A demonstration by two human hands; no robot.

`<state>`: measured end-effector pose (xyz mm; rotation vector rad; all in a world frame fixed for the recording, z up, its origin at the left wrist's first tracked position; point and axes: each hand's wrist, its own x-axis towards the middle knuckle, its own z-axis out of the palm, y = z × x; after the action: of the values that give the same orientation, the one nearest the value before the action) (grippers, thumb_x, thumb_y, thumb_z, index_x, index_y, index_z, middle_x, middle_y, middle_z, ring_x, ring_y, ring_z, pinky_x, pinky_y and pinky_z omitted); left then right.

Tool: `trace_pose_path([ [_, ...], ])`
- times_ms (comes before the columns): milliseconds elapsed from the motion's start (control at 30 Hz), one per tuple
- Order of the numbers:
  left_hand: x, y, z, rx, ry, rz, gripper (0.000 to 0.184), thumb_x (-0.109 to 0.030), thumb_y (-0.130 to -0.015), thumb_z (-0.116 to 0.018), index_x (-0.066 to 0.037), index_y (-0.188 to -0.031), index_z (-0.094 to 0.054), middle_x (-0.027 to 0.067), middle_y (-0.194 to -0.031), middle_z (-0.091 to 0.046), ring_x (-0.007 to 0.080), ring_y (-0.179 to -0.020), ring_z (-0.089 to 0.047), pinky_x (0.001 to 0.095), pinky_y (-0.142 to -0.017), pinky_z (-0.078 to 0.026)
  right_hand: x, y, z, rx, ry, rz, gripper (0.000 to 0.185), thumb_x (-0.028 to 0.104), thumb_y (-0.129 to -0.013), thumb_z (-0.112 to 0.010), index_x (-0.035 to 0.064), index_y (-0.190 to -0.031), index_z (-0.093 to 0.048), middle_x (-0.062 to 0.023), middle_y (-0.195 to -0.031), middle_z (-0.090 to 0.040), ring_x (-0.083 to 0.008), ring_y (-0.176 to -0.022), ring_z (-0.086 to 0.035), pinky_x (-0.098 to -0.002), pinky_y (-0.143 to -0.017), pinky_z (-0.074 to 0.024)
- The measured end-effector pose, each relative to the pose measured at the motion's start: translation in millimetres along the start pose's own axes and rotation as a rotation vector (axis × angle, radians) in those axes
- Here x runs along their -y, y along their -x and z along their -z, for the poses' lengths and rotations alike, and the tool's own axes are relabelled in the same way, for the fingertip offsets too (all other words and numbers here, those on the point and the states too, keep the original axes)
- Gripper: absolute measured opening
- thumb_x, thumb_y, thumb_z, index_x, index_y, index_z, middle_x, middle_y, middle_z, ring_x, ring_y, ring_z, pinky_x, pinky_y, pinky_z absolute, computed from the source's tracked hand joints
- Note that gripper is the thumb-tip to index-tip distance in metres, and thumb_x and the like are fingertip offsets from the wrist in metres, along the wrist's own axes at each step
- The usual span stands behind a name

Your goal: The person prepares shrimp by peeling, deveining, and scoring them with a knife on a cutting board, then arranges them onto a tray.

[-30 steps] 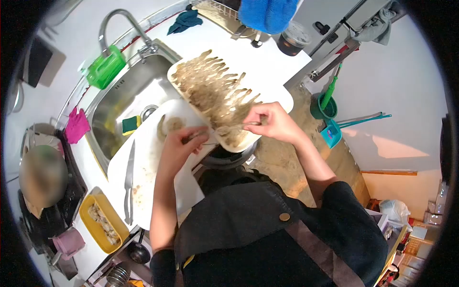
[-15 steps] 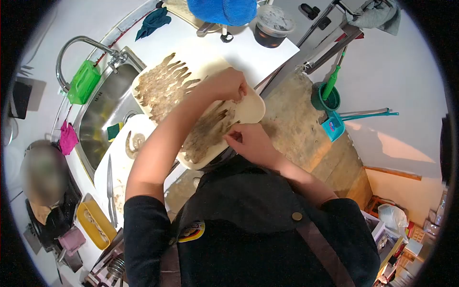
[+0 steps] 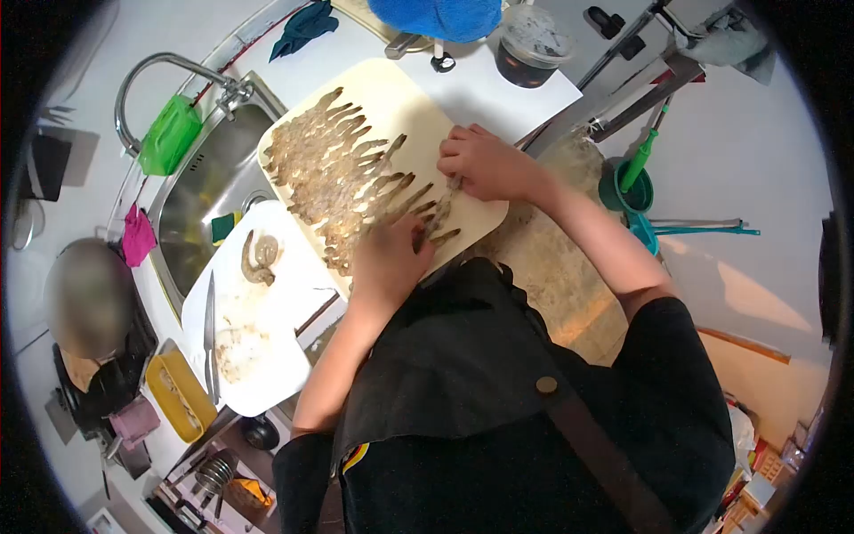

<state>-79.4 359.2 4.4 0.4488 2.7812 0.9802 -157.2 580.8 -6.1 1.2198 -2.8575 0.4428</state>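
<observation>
A cream tray (image 3: 418, 102) holds several peeled shrimp (image 3: 325, 169) laid side by side, dark tails pointing right. Over its near right part, my left hand (image 3: 391, 258) has its fingers closed on one end of a shrimp (image 3: 440, 212). My right hand (image 3: 489, 165), higher and to the right, pinches that shrimp's other end, so it stretches between both hands. My fingers partly cover it. To the left, a white cutting board (image 3: 267, 329) bears a curled shrimp (image 3: 258, 258) and a knife (image 3: 211, 338).
The steel sink (image 3: 178, 231) with its faucet (image 3: 165, 58) lies beyond the board, a green jug (image 3: 172, 136) at its rim. A lidded tub (image 3: 534, 49) stands at the counter's far corner. Bottom left is a yellow container (image 3: 181, 396).
My left hand has drawn back from the tray's far side toward me. My right hand has moved up and outward, and a shrimp now shows between them. The view has shifted slightly.
</observation>
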Motion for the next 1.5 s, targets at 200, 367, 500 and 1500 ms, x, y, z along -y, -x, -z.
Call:
trace_pose_path([
  [200, -1.2, -5.9, -0.6, -0.149, -0.134, -0.131, 0.016, -0.02, -0.071, -0.067, -0.006, -0.079, -0.067, 0.0124, -0.08, -0.065, 0.0318, -0.075, -0.065, 0.0409, -0.069, -0.052, -5.7, 1.0, 8.2, -0.011, -0.056, 0.043, 0.012, 0.008, -0.068, -0.063, 0.0076, -0.079, -0.061, -0.0035, -0.079, -0.059, -0.0235, -0.091, -0.056, -0.0386, -0.086, -0.0423],
  [367, -13.6, 6.9, 24.0, -0.031, 0.064, 0.023, 0.021, -0.021, -0.076, -0.068, -0.007, -0.091, -0.072, 0.0149, -0.084, -0.069, 0.0311, -0.074, -0.067, 0.0386, -0.072, -0.054, 8.3, 27.7, 39.6, 0.039, -0.347, -0.054, 0.016, 0.007, -0.07, -0.064, 0.0085, -0.087, -0.065, -0.0056, -0.084, -0.063, -0.0261, -0.088, -0.058, -0.0389, -0.082, -0.0455],
  [500, -3.2, 26.8, 16.3, 0.203, 0.138, 0.126, 0.021, -0.02, -0.078, -0.067, -0.008, -0.095, -0.072, 0.0149, -0.085, -0.07, 0.0306, -0.077, -0.068, 0.0366, -0.075, -0.054, 11.4, 49.8, 13.6, -0.011, -0.4, 0.008, 0.016, 0.007, -0.072, -0.065, 0.0097, -0.088, -0.066, -0.0049, -0.087, -0.064, -0.026, -0.093, -0.058, -0.0388, -0.084, -0.045],
  [1500, 160.1, 199.8, 140.7, -0.722, -0.077, 0.639, 0.023, -0.01, -0.083, -0.061, -0.006, -0.102, -0.072, 0.0193, -0.087, -0.069, 0.0271, -0.07, -0.068, 0.0345, -0.066, -0.053, 157.7, -119.7, -5.4, -0.082, -0.463, 0.031, 0.016, 0.009, -0.078, -0.067, 0.0022, -0.092, -0.067, -0.0146, -0.087, -0.062, -0.0321, -0.085, -0.06, -0.0409, -0.078, -0.0482],
])
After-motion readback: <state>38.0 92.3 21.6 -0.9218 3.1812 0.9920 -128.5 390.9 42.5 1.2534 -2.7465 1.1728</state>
